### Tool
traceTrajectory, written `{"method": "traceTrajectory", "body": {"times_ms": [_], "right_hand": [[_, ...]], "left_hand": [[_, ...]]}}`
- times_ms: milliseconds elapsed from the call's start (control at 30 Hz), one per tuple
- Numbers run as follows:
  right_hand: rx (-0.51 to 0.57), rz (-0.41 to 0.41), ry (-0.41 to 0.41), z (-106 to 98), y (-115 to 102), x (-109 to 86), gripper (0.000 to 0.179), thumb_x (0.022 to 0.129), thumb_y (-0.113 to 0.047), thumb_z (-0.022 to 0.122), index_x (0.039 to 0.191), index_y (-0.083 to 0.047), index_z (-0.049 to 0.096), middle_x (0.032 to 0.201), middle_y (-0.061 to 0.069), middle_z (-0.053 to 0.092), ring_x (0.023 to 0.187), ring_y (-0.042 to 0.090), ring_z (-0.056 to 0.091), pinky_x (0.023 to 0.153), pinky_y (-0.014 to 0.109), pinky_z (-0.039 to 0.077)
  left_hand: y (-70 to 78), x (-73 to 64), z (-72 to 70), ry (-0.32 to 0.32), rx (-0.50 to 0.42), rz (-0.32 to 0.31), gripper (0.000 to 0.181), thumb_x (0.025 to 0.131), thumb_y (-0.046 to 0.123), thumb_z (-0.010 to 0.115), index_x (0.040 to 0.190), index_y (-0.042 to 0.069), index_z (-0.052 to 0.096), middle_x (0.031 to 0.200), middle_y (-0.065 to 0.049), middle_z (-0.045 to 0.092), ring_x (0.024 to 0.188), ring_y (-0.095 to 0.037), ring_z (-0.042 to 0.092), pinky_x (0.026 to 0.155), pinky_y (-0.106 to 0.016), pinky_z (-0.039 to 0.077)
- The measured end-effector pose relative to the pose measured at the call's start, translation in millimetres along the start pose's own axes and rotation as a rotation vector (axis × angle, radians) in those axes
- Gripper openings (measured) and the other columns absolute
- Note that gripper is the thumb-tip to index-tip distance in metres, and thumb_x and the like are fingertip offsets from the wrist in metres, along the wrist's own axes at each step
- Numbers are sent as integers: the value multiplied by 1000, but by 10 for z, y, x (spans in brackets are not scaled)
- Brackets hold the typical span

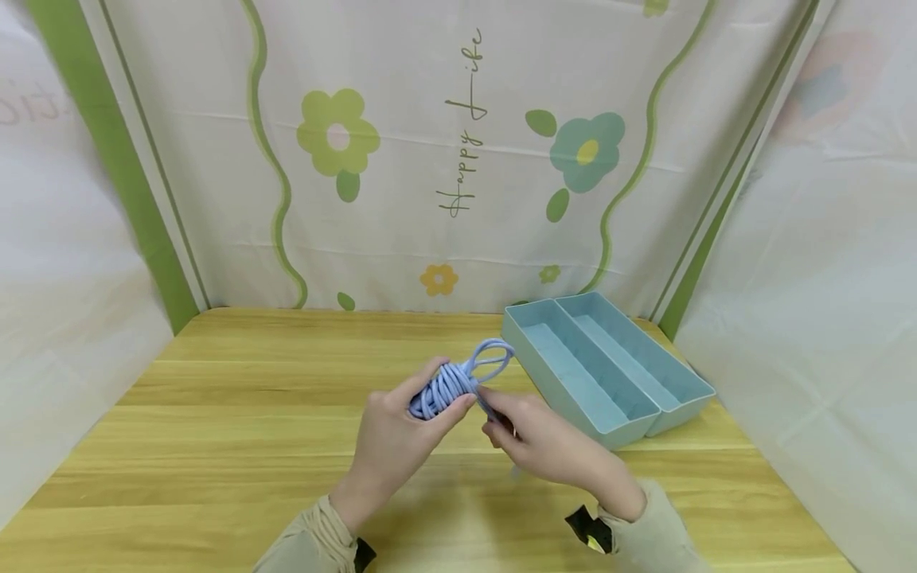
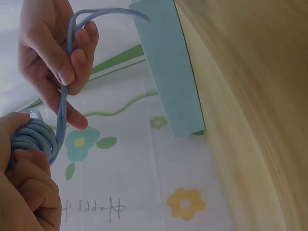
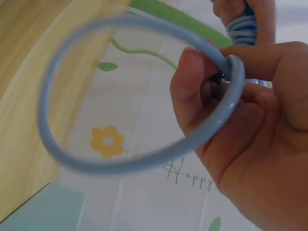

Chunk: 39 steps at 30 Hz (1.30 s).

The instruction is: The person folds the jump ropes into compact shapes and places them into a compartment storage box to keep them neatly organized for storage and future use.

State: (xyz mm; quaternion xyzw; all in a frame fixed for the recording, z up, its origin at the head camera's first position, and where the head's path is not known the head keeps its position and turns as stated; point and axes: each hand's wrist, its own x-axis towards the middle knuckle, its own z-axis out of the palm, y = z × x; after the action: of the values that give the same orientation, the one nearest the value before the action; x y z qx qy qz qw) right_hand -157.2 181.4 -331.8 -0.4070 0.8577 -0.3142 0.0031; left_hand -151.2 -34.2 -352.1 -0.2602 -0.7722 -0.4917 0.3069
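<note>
A light blue cord (image 1: pixel 442 391) is wound into a tight bundle, with a small loop sticking out at its far right end. My left hand (image 1: pixel 392 436) grips the bundle, thumb and fingers wrapped around its sides. Close by on the right, my right hand (image 1: pixel 555 442) pinches a loose length of the same cord between thumb and fingers. In the left wrist view, that doubled length runs from the coils through the right hand (image 2: pixel 45 53) and bends over beyond it. A large bend of cord (image 3: pixel 44 101) hangs out from the right fingers in the right wrist view.
Two long light blue bins (image 1: pixel 562 370) stand side by side at the back right of the wooden table (image 1: pixel 236 414), just beyond my right hand. A white curtain (image 1: pixel 401 231) with printed flowers hangs behind the table, and more fabric closes off both sides.
</note>
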Motion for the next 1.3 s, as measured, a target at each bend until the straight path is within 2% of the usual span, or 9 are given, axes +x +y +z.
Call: {"method": "traceTrajectory", "body": {"times_ms": [200,300,367,433,633,833,1033,1167,1300], "right_hand": [[-87,49,-50,10,-92,-36,48,101,-2,49,147,4,38,66,-8,41,52,1,37,55,20,41],[-154,39,-50,52,-150,-33,47,102,-1,48,148,4,37,92,2,64,74,5,55,74,27,51],[-195,44,-47,73,-187,-26,47,103,-3,47,149,2,37,117,10,65,92,11,59,84,32,51],[-218,52,-42,79,-210,-24,46,103,-3,46,148,0,39,133,13,58,106,15,59,88,36,51],[-215,58,0,25,-214,-43,38,102,-1,48,139,2,51,129,10,61,115,20,58,92,37,50],[-211,8,22,-4,-224,-50,28,101,-4,53,127,1,63,118,6,66,101,12,62,84,31,52],[-75,-73,51,34,-236,-49,14,95,0,60,105,-8,67,86,-7,61,67,3,49,60,19,46],[71,-83,47,-11,-238,-65,20,92,4,58,104,-11,62,76,-10,52,57,1,41,51,19,42],[82,-171,86,-118,-172,-79,20,90,6,65,102,-10,66,81,-8,60,63,1,50,54,21,48]], "left_hand": [[-6,10,3,-6,79,-45,45,87,35,76,125,14,62,68,6,58,44,1,45,38,-17,38],[-30,6,12,-18,106,-92,54,88,35,74,133,13,55,67,5,56,44,0,43,38,-19,38],[-26,1,18,-37,123,-104,58,89,33,74,137,11,50,68,4,56,45,-2,44,39,-20,39],[-8,-5,26,-73,144,-108,61,90,31,72,140,10,44,73,1,57,49,-5,47,42,-21,42],[33,-31,26,-243,219,-128,60,97,28,64,145,14,32,88,-3,59,62,-10,52,51,-23,45],[-1,-49,3,-379,321,-45,58,91,30,71,138,15,40,82,1,60,61,-6,52,48,-21,43],[-38,-75,4,-397,521,128,61,76,50,78,124,21,56,64,6,55,47,-3,40,39,-18,31],[-54,-97,36,-400,546,220,56,76,55,78,117,22,60,57,10,48,44,-1,35,37,-16,27],[-72,-117,65,-407,473,287,45,78,48,81,110,20,67,58,12,52,45,2,37,38,-13,27]]}}
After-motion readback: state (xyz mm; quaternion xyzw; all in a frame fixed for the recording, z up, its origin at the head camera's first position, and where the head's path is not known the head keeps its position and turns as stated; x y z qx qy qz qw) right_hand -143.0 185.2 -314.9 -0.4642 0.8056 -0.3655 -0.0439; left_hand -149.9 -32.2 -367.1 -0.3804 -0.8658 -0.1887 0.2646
